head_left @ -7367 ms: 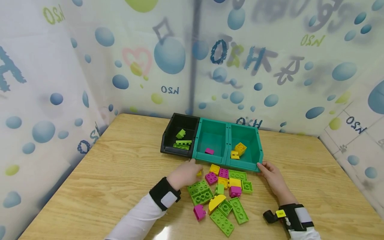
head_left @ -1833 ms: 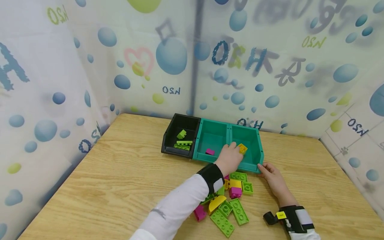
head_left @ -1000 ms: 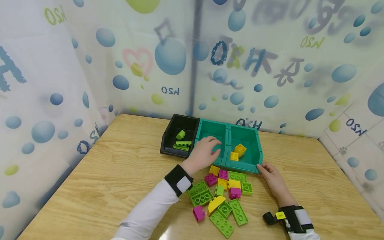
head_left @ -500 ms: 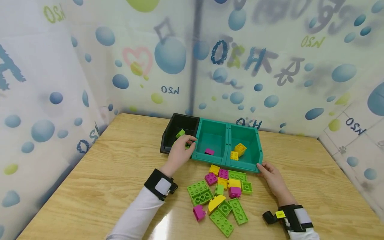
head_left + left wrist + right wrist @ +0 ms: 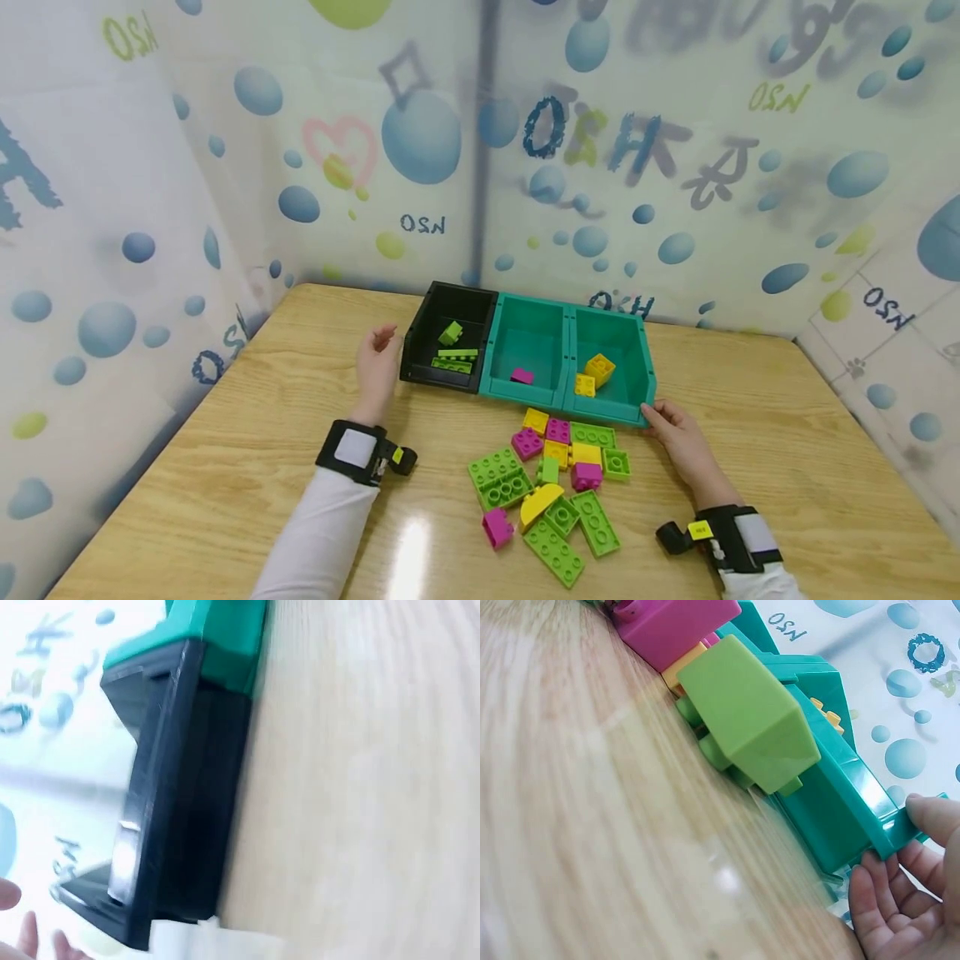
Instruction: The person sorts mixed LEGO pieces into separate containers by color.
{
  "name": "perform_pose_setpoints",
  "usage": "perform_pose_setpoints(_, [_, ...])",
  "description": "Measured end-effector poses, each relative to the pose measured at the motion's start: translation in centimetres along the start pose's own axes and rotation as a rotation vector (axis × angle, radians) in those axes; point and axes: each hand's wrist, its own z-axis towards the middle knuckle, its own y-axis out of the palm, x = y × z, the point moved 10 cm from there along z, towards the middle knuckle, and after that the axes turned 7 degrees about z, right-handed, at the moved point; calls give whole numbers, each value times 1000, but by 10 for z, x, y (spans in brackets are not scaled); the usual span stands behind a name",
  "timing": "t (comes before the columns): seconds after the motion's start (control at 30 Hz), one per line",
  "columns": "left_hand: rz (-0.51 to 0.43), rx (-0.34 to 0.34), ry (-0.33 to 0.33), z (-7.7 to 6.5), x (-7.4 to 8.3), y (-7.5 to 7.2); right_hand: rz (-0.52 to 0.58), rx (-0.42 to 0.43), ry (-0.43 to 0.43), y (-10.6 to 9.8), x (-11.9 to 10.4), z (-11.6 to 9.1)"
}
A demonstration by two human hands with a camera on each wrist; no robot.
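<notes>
My left hand is raised beside the left wall of the black bin, holding nothing, its fingers loosely curled. In the left wrist view a few fingertips show at the lower left, apart from the bin. My right hand pinches the front right corner of the right teal bin, thumb on the rim and fingers below. Green toy bricks lie in the black bin, a magenta brick in the middle teal bin, and yellow bricks in the right one.
In front of the bins lies a loose pile of bricks: green plates, magenta bricks, yellow bricks and a yellow curved piece. A patterned curtain hangs behind the wooden table.
My left hand has gone from the right teal bin leftward past the black bin. The yellow brick once under it is off that table spot; a yellow brick in the right bin now lies studs up.
</notes>
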Motion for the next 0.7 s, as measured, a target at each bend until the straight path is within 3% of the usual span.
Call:
perform_pose_setpoints(0.1, [-22, -61, -87, 4, -15, 1, -1, 5, -4, 0, 0, 0])
perform_pose_setpoints(0.23, [-89, -231, -181, 9, -33, 11, -9, 7, -1, 0, 1, 0])
perform_pose_setpoints(0.33, [-133, -389, -208, 9, -41, 19, -6, 5, 2, 0, 0, -1])
perform_pose_setpoints(0.43, [-129, -504, -208, 7, -46, 24, 1, 3, 4, 0, 0, 0])
perform_pose_setpoints(0.53, [-123, -532, -220, 6, -52, 24, 2, 0, 3, 0, 1, 0])
perform_pose_setpoints(0.7, [-131, -498, -243, 8, -61, 22, 4, 1, 3, 0, 2, 1])
